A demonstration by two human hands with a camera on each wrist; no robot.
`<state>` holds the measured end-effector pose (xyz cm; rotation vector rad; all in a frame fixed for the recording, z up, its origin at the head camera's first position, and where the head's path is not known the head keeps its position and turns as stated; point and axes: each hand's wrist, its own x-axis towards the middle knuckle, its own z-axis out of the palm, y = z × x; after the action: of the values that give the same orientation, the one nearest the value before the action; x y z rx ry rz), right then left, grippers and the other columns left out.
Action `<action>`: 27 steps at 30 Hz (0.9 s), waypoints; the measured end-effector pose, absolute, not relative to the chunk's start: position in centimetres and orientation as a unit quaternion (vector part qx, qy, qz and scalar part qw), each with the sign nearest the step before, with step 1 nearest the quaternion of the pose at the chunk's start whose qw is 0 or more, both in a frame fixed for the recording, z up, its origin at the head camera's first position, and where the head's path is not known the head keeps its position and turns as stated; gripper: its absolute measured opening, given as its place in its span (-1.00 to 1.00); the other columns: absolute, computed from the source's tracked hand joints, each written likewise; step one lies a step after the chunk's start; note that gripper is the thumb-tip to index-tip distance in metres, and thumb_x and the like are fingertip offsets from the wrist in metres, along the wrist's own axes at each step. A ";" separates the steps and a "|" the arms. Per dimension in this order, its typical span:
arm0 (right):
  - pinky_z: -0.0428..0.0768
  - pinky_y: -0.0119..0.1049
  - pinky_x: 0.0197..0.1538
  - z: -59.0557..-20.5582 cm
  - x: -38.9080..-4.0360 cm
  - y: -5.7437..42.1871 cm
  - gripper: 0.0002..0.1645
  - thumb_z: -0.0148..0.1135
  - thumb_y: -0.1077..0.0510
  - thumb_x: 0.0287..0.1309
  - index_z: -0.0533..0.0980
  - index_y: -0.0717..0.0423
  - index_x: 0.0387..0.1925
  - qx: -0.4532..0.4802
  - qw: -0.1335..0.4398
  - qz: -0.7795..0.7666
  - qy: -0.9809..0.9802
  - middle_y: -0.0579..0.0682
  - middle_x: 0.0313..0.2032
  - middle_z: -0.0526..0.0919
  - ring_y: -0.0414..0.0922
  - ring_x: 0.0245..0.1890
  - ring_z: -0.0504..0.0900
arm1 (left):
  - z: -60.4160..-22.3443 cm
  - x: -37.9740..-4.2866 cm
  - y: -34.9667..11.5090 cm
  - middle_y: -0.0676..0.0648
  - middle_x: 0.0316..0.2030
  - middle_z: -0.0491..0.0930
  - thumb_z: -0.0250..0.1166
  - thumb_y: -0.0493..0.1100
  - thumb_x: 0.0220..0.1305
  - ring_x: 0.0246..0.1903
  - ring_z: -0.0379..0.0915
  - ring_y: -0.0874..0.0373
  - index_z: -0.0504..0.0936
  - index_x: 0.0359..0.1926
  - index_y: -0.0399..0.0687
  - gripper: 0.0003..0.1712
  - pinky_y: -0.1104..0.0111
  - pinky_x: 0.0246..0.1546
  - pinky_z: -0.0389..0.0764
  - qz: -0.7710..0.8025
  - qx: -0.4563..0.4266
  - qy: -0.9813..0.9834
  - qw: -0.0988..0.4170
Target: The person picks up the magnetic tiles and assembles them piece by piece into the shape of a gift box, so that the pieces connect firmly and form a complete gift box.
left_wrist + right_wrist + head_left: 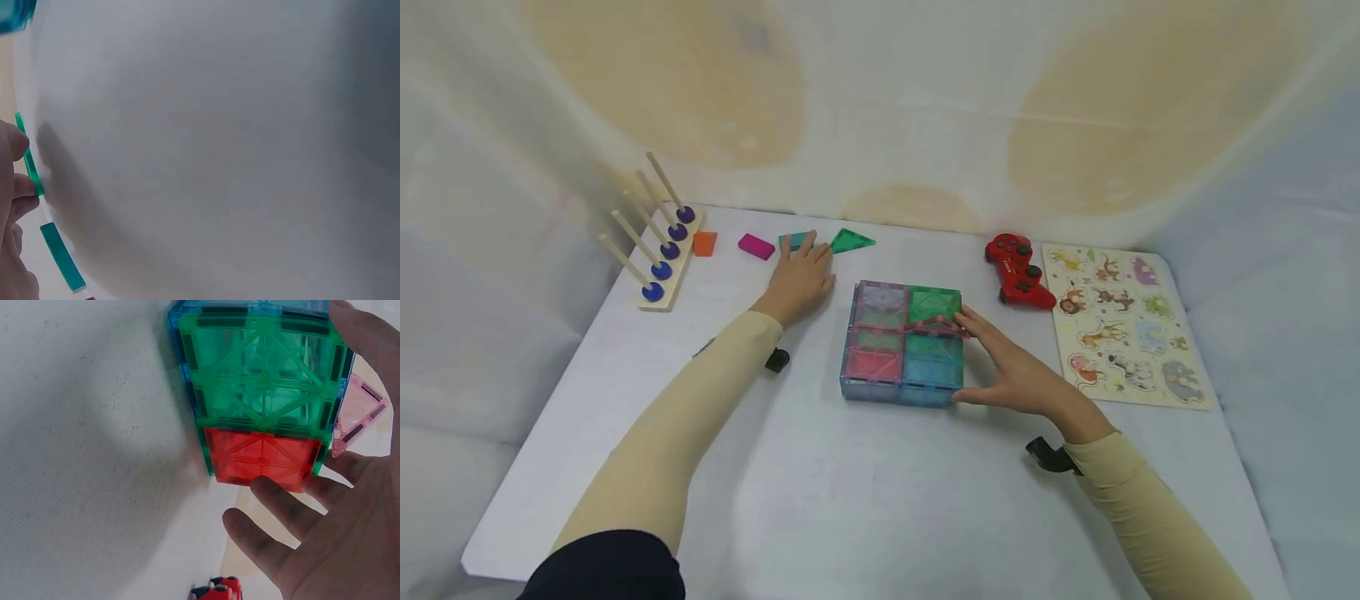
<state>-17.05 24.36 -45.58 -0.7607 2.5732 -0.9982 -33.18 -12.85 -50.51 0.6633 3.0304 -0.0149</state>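
My left hand [799, 282] reaches to the back of the table, its fingers extended over a teal block [795, 241]. Close by its fingertips lies a green triangular tile [852, 241], whose edge passes behind the fingers in the left wrist view. The right hand [1011, 367] rests along the right side of a box-like build of see-through magnetic tiles [874, 367], thumb at the near corner and fingers farther back. Atop the build, a pink triangular tile [934, 324] stands tilted against its fingers. Green and red tiles [262, 459] form the side facing the right wrist camera.
At the back left stands a wooden peg rack [662, 283] with blue beads. An orange piece [705, 243] and a magenta block [756, 247] lie beside it. To the right are a red game controller [1019, 273] and an animal puzzle board [1123, 329].
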 end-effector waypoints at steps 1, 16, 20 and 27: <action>0.13 0.29 0.45 -45.6 -17.1 24.3 0.39 0.58 -0.23 -0.02 -0.09 -0.09 0.63 -0.263 0.139 -0.345 0.890 -0.08 0.63 -0.21 0.08 0.59 -0.07 | -50.4 -32.7 -13.1 -0.16 0.51 0.21 -0.04 0.09 0.58 0.59 -0.28 -0.11 0.27 0.50 -0.25 -0.32 -0.19 0.50 -0.26 -0.011 0.220 0.975 0.018; 0.12 0.27 0.46 -45.5 -16.9 24.5 0.39 0.57 -0.25 -0.01 -0.11 -0.11 0.64 -0.265 0.140 -0.344 0.890 -0.12 0.63 -0.23 0.06 0.59 -0.11 | -49.9 -25.5 -17.2 -0.26 0.45 0.29 0.10 0.14 0.51 0.53 0.00 -0.16 0.33 0.45 -0.31 -0.25 -0.04 0.53 -0.11 -0.021 0.247 0.968 0.046; 0.11 0.27 0.46 -45.4 -16.9 24.5 0.39 0.57 -0.23 0.00 -0.11 -0.09 0.64 -0.265 0.141 -0.344 0.890 -0.12 0.63 -0.24 0.06 0.59 -0.11 | -49.9 -25.1 -17.4 -0.30 0.26 0.47 0.17 0.13 0.48 0.30 0.37 -0.17 0.45 0.31 -0.36 -0.32 0.02 0.42 0.28 0.019 0.224 0.974 0.032; 0.12 0.28 0.46 -45.6 -16.9 24.4 0.39 0.56 -0.24 0.00 -0.12 -0.12 0.64 -0.263 0.141 -0.343 0.891 -0.11 0.63 -0.23 0.07 0.59 -0.10 | -50.5 -27.0 -17.0 -0.26 0.28 0.38 0.25 0.17 0.42 0.21 0.36 -0.13 0.29 0.45 -0.21 -0.20 -0.01 0.27 0.45 0.128 0.145 0.981 0.027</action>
<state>-16.88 24.39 -45.59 -0.7604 2.5718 -0.9905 -26.99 -16.96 -50.50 0.4472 3.0293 0.3957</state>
